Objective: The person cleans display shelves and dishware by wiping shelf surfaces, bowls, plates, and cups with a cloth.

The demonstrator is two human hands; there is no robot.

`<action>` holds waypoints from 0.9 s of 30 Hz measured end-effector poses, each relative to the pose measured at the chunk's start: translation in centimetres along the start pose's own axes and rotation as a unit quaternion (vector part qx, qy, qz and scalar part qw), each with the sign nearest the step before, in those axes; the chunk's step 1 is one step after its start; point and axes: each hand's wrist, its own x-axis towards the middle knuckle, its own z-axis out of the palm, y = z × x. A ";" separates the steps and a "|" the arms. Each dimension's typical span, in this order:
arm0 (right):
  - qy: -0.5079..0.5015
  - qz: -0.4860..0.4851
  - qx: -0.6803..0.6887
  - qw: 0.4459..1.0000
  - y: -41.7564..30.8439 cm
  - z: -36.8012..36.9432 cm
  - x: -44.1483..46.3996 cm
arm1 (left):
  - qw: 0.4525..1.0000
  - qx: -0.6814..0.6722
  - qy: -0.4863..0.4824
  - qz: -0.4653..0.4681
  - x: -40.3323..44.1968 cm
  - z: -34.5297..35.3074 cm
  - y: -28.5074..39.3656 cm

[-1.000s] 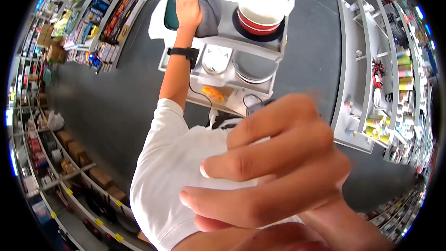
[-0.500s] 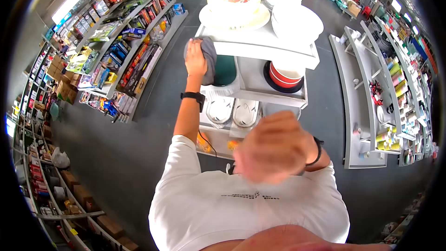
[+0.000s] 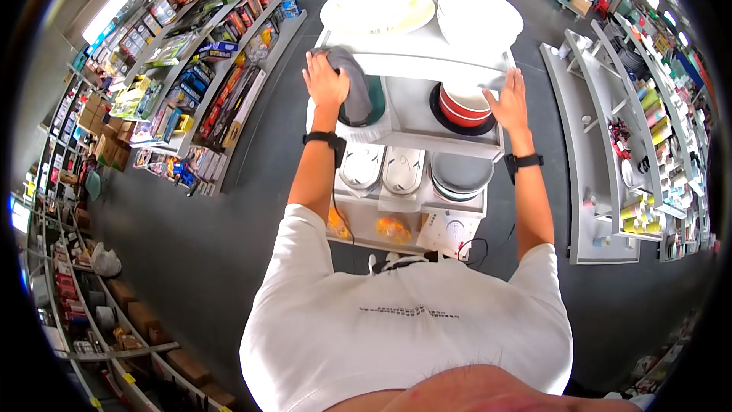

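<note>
My left hand (image 3: 326, 82) lies with its fingers stretched out over a grey cloth (image 3: 354, 90) at the left end of the white shelf unit (image 3: 415, 66). Behind the cloth shows a dark green dish (image 3: 377, 99), partly covered. At the right end of the unit, my right hand (image 3: 509, 103) is spread against the edge, holding nothing. Just left of it, red bowls with a white inside (image 3: 464, 111) sit on a dark plate (image 3: 444, 122). Whether the right fingers touch the bowls I cannot tell.
Overexposed white dishes (image 3: 480, 27) stand on the top board. Lower down are oblong patterned dishes (image 3: 402, 169), stacked grey plates (image 3: 462, 173) and orange items (image 3: 393, 230). Stocked shelves (image 3: 221, 53) line the left, and another white shelf (image 3: 579, 183) stands at the right.
My right hand, blurred in front of my chest before, has reached forward to the unit's right end and opened. My left hand stays on the grey cloth, fingers slightly more spread.
</note>
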 end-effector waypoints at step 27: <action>-0.015 -0.082 -0.136 0.987 1.2 -1.6 2.2 | 0.908 -0.332 0.133 -0.217 -0.8 7.5 7.1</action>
